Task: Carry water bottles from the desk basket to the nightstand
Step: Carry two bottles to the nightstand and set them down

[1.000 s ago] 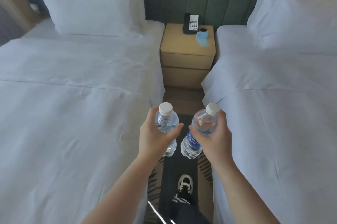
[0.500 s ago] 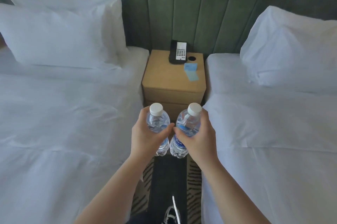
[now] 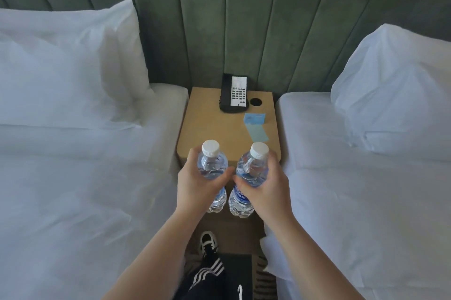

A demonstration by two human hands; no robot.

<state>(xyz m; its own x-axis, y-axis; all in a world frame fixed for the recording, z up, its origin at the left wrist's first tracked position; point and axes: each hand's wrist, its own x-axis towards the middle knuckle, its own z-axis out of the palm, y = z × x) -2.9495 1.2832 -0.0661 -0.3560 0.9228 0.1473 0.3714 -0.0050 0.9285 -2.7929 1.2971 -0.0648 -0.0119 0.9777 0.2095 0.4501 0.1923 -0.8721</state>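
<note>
I hold two clear water bottles with white caps upright, side by side, in front of the light wooden nightstand (image 3: 207, 126). My left hand (image 3: 197, 185) grips the left bottle (image 3: 211, 165) around its middle. My right hand (image 3: 266, 187) grips the right bottle (image 3: 251, 168), whose blue label shows below my fingers. Both bottles hang in the air just before the nightstand's front edge, their caps overlapping its top in view. The desk basket is out of view.
A black phone (image 3: 234, 93) with a white keypad, a round black hole (image 3: 256, 102) and a folded blue card (image 3: 255, 126) occupy the nightstand's back and right. White beds with pillows flank it, left (image 3: 85, 177) and right (image 3: 366, 190). A green padded wall stands behind.
I have walked up the aisle between the beds. The nightstand has come much closer, and both bottles now sit at its front edge instead of well short of it.
</note>
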